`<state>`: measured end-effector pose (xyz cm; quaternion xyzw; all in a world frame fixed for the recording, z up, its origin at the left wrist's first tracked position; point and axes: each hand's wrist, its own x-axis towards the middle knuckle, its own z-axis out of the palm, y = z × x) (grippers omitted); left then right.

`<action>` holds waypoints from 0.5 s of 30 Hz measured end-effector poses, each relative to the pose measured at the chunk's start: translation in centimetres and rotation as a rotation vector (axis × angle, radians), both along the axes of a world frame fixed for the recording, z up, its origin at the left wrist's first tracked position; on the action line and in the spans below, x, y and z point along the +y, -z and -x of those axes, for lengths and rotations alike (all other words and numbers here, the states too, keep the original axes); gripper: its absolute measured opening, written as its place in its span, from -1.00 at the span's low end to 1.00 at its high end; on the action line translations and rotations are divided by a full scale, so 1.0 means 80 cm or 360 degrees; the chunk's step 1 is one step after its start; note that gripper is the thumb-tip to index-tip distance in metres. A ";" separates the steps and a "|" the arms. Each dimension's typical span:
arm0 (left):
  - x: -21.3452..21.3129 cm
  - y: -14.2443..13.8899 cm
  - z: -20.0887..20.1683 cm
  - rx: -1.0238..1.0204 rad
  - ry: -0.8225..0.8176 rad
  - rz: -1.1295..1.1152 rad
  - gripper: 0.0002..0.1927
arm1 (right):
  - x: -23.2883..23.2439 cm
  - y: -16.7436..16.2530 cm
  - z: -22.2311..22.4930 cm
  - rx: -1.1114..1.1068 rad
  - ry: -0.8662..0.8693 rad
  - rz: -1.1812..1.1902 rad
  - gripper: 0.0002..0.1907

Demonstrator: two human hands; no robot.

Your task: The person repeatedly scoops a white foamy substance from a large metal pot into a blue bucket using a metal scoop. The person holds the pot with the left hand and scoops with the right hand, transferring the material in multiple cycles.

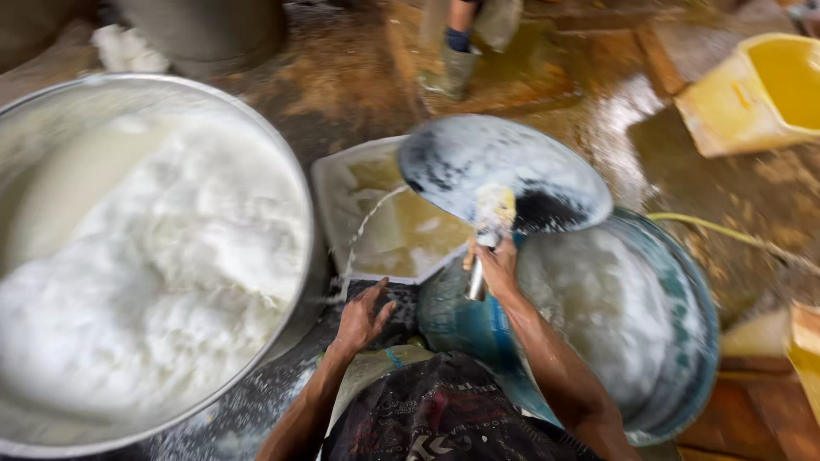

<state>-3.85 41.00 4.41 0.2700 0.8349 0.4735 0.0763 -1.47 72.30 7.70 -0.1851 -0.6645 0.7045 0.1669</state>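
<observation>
right hand (497, 266) gripping scoop (504, 175), left hand (363, 318) free

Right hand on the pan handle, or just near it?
Touching. The head view shows the right hand closed around the handle of the round pan, fingers wrapped over it with no gap.

One steel basin (295, 196) of white foam; one blue drum (683, 290); one round scoop (504, 171); one shallow tray (333, 183); two yellow tubs (735, 102) (807, 341); one hose (709, 226); two hands (363, 316) (498, 266); one boot (454, 68).
</observation>
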 end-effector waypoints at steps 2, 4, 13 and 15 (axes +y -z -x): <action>0.061 -0.004 -0.002 -0.0138 0.0197 0.0103 -0.37 | 0.079 0.024 -0.065 -0.0019 0.0189 0.0001 -0.92; 0.121 -0.006 -0.010 -0.0226 0.0360 0.0162 -0.33 | 0.150 0.051 -0.143 -0.0137 0.0445 0.0095 -0.89; 0.284 0.020 -0.056 -0.0222 0.0668 0.0529 -0.14 | 0.312 0.145 -0.383 -0.1077 0.1604 -0.0616 -0.91; 0.296 0.026 -0.063 -0.0067 0.0627 0.0595 -0.18 | 0.304 0.170 -0.392 -0.1360 0.1570 -0.0425 -0.90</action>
